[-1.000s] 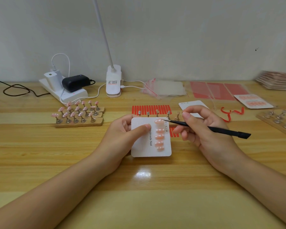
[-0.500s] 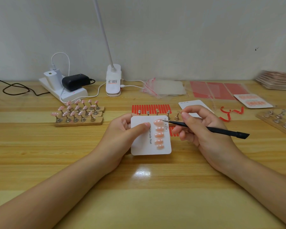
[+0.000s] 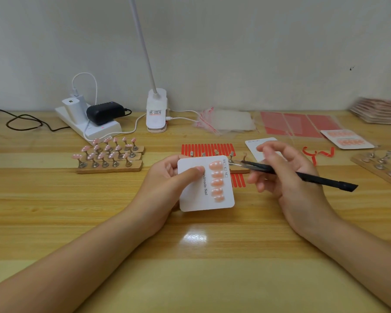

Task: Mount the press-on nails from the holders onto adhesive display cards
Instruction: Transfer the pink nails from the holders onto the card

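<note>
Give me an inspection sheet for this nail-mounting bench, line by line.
Surface: wooden table, lamp glare near the front.
Job's things: white display card carrying five pink nails; wooden holders with nails; emptied holder rack; finished card.
Clutter: red adhesive strips, clear bags, red sheets.
Grippers: left hand holds the card, thumb on its face; right hand grips black tweezers.
Cables: black cord; white cable at power strip.
Surroundings: plain wall, clip lamp.
</note>
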